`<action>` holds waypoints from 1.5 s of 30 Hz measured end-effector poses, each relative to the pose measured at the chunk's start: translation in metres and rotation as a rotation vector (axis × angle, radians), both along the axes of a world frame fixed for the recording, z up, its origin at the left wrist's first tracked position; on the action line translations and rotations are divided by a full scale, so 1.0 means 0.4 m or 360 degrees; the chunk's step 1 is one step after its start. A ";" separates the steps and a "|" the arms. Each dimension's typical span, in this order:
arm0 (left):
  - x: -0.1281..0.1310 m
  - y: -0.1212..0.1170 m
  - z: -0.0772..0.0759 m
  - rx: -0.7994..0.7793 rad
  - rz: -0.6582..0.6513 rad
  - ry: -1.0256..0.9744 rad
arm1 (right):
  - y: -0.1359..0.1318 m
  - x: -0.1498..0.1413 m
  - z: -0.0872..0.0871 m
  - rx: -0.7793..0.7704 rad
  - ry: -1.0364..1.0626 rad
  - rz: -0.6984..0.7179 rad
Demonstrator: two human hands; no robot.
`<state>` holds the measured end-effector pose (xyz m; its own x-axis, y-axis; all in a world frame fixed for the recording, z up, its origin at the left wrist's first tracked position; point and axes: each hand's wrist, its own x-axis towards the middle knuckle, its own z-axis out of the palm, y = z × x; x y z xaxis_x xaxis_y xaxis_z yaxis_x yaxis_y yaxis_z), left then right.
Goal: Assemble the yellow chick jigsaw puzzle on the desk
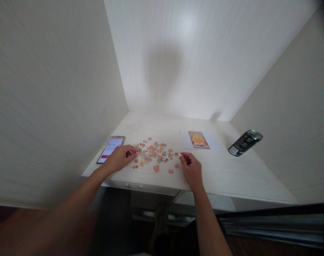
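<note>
At a pale wood-grain desk (pixel 231 177) set in a white alcove, I am sorting scattered jigsaw pieces (pixel 155 153). Farthest left, a phone (pixel 111 149) is lying flat with its screen lit, close enough to glance at. Beside it my left hand (pixel 120 158) is resting knuckles-up at the pile's edge, fingers curled and seemingly pinching one small piece, though I cannot tell for sure. The thin, knobbed, pink-and-orange pieces are lying spread in a single layer between my hands, faces easy to scan. My right hand (pixel 191 167) is hovering at the pile's right edge, fingers bent loosely and holding nothing. Behind it a glossy reference picture (pixel 198 139) is lying face-up; farthest right a dark metal can (pixel 244 143) is standing clear of the work.
</note>
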<state>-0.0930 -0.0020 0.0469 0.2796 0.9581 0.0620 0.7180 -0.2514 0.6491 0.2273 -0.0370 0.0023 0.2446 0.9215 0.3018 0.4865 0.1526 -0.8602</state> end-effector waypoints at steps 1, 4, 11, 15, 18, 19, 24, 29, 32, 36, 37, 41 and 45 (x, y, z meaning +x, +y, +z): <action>-0.012 -0.005 0.003 -0.0026 0.0032 -0.0005 | 0.000 0.000 0.000 0.0000 0.0000 -0.0001; -0.045 -0.025 0.008 -0.0168 0.0051 0.0013 | 0.000 0.000 -0.001 -0.0003 0.0001 0.0000; -0.053 -0.050 -0.001 -0.0103 0.0142 0.0224 | 0.000 0.002 -0.002 -0.0014 -0.0001 0.0007; -0.042 -0.050 -0.015 0.0049 0.0202 0.0369 | -0.001 0.001 -0.002 -0.0006 0.0003 -0.0003; -0.037 -0.048 -0.015 0.0115 0.0164 0.0485 | 0.000 0.001 -0.003 -0.0007 0.0007 -0.0009; -0.035 -0.047 -0.013 0.0128 0.0140 0.0525 | 0.000 0.001 -0.004 -0.0007 0.0008 -0.0009; -0.024 -0.041 -0.010 0.0230 0.0139 0.0639 | 0.000 0.001 -0.003 -0.0007 0.0015 -0.0014; -0.024 -0.054 -0.030 0.0407 0.0170 0.0645 | 0.000 0.001 -0.002 -0.0001 0.0026 -0.0010; -0.031 -0.074 -0.046 0.0425 0.0080 0.0668 | 0.000 0.001 -0.003 0.0001 0.0032 -0.0008; -0.030 -0.095 -0.046 0.0437 -0.0003 0.0745 | 0.000 0.001 -0.002 0.0004 0.0033 -0.0004; -0.025 -0.095 -0.042 0.0438 0.0000 0.0768 | -0.001 0.001 -0.001 0.0004 0.0031 -0.0002; 0.008 -0.067 -0.021 0.0412 0.0019 0.0778 | -0.002 0.000 0.002 0.0009 0.0025 0.0001; 0.040 -0.010 -0.010 0.0304 0.0003 0.0759 | -0.003 -0.002 0.003 0.0016 0.0024 -0.0007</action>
